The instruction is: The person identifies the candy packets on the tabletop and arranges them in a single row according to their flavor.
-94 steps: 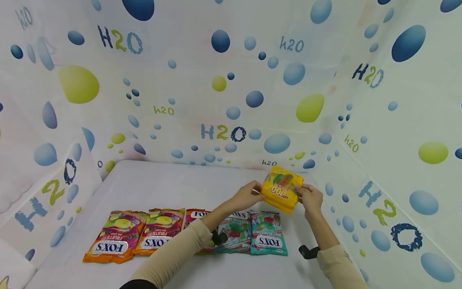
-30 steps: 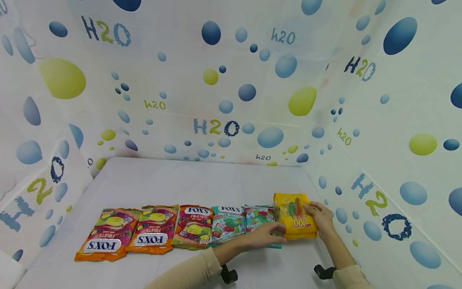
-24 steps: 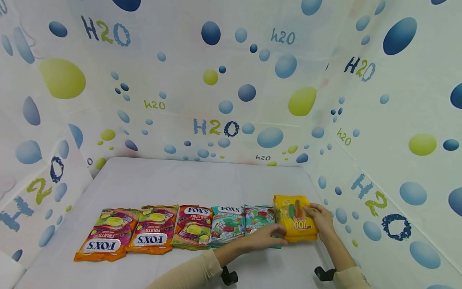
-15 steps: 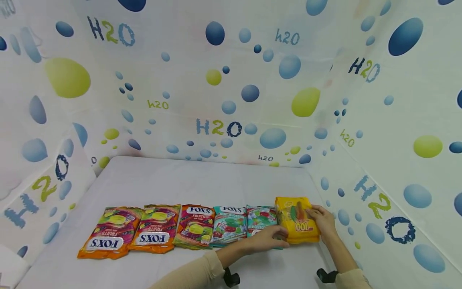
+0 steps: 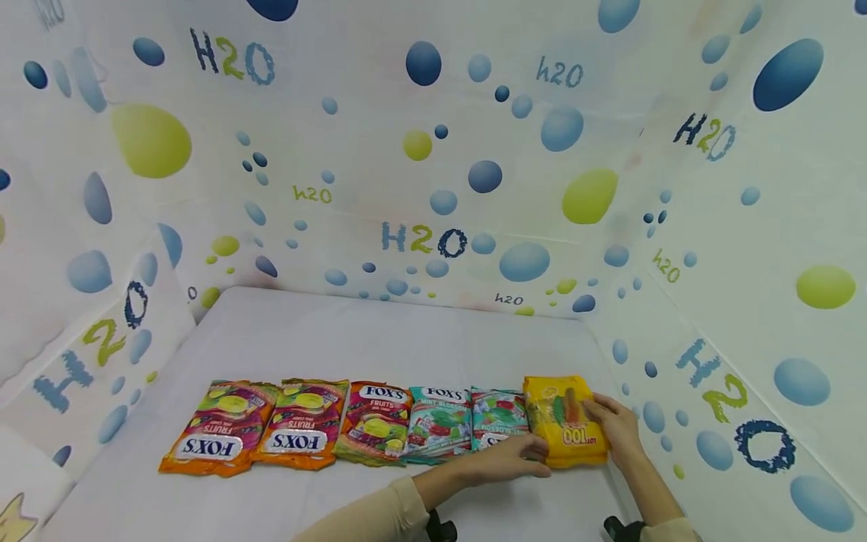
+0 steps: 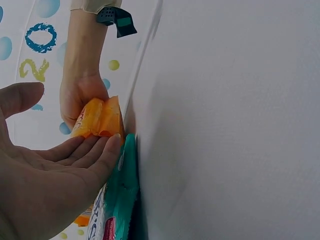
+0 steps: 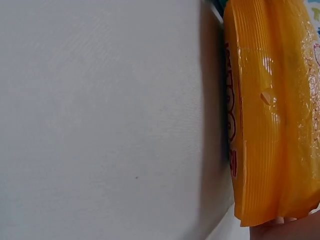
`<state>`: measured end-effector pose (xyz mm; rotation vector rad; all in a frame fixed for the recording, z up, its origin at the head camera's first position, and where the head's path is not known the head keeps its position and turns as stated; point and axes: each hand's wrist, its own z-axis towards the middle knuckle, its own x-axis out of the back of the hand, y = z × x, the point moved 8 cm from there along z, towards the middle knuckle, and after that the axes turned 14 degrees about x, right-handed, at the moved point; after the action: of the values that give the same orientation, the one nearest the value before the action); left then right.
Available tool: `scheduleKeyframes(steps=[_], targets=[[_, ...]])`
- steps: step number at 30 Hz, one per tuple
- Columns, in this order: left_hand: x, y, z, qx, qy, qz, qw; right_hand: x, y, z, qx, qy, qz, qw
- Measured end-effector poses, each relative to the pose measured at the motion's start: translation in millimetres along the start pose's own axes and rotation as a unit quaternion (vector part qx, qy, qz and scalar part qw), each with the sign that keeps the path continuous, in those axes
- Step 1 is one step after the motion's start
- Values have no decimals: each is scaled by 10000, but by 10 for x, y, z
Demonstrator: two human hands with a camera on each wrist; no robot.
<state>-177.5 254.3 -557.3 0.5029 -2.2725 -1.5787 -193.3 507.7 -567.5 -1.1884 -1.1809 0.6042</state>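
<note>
A yellow LOT 100 candy bag [image 5: 565, 425] with a mango picture lies at the right end of a row of candy bags, its print upside down. My right hand [image 5: 619, 433] grips its right side, fingers over the front. My left hand [image 5: 504, 459] reaches across the lower part of a teal mint bag [image 5: 500, 412], partly hiding it. In the left wrist view its extended fingers [image 6: 102, 152] touch the yellow bag, thumb held apart. The right wrist view shows the bag's ribbed orange end seal [image 7: 260, 125] close up.
Left along the row lie another teal Fox's mint bag [image 5: 439, 425], an upright red Fox's fruits bag [image 5: 375, 425], and two upside-down Fox's fruits bags [image 5: 302, 421]. The white table [image 5: 379, 331] ends at bubble-printed walls [image 5: 339, 150] behind and on both sides.
The yellow candy bag, earlier held tilted in both hands beyond the row, has come down beside the teal bag. My left hand has shifted toward its lower left corner; the latest moments show little movement.
</note>
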Motion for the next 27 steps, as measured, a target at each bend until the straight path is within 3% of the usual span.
scheduleKeyframes(steps=[7,11,20,27], targets=[[-19,-127,63,16,-246,-26,9997,12,38,-9,-252,94,278,9993],[-41,-131,26,26,-347,-195,9992,7,33,-23,-198,276,226,9992],[-74,-140,-51,114,-277,-457,9985,-33,-67,-124,186,501,-836,9951],[-55,-78,-123,-33,-242,-768,9967,-43,-323,-151,736,835,-1571,9813]])
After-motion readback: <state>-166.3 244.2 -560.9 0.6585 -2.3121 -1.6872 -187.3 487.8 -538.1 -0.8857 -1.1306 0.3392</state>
